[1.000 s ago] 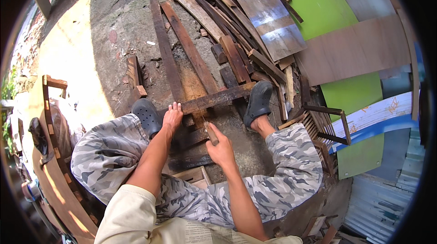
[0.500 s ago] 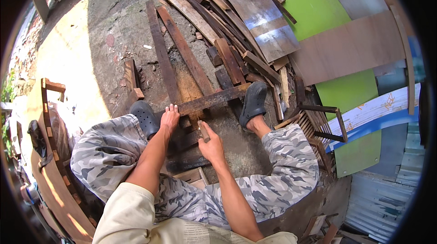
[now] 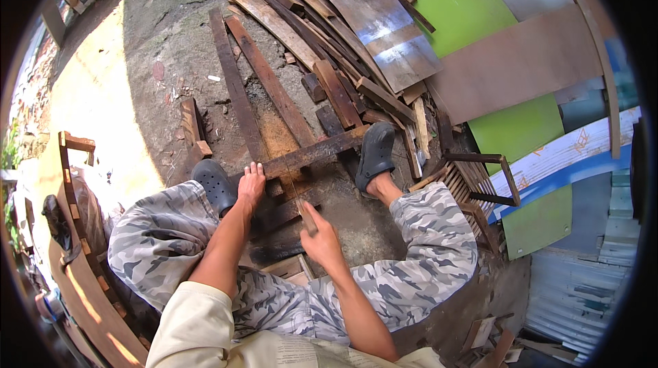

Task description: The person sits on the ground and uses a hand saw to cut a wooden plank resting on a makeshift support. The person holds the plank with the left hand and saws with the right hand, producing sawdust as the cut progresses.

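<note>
A dark wooden beam (image 3: 330, 149) lies crosswise in front of me, its right end beside my right shoe (image 3: 375, 155). My left hand (image 3: 251, 183) grips the beam's left end, fingers over its top. In my right hand (image 3: 322, 243) is the wooden handle of a handsaw (image 3: 308, 217). Its thin blade points away from me and meets the beam just right of my left hand. Two long brown planks (image 3: 273, 87) stretch out on the ground beyond the beam. Brown sawdust is scattered around them.
A heap of old boards (image 3: 267, 11) lies at the far middle, beside large green and grey sheets (image 3: 462, 4). A slatted wooden frame (image 3: 473, 186) stands at my right. Short wood blocks (image 3: 193, 124) lie beyond my left shoe (image 3: 214, 185). Curved wooden pieces (image 3: 89, 292) stand at left.
The saw and my right hand have drawn back toward me, baring more of the blade. My left hand still holds the beam. The whole view has shifted slightly.
</note>
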The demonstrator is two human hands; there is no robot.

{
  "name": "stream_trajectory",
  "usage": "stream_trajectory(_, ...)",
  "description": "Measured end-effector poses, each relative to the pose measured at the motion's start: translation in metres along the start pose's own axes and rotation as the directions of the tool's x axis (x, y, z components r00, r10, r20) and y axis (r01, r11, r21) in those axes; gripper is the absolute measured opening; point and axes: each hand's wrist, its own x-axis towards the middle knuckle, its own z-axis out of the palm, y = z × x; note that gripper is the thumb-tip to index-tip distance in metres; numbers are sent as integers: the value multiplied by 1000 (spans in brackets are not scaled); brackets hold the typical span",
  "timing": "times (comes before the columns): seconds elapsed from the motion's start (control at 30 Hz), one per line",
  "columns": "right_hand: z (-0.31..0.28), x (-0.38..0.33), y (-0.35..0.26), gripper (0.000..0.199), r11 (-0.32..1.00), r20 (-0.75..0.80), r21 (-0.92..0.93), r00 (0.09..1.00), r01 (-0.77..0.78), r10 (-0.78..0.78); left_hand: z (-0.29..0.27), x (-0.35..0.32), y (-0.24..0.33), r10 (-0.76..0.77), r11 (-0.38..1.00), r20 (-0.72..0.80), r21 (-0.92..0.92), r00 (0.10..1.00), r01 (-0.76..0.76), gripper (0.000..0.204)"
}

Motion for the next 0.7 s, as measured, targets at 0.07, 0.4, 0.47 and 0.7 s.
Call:
stream_trajectory(0.07,-37,-53,-17,61,998,26,36,998,60,-61,-6,6,-1,2,1000,-8,18,1000,-1,51)
stream_trajectory(0.4,7,12,-9,62,996,3,-36,996,-85,85,-5,3,3,-17,1000,5,0,1000,17,50)
stream_trajectory(0.47,-24,-45,-3,62,995,-8,20,995,95,-94,-6,6,1,-20,1000,11,11,1000,20,49)
stream_trajectory(0.7,-20,9,-42,58,991,8,-125,998,-57,59,-7,5,7,-24,1000,-29,2,999,24,48)
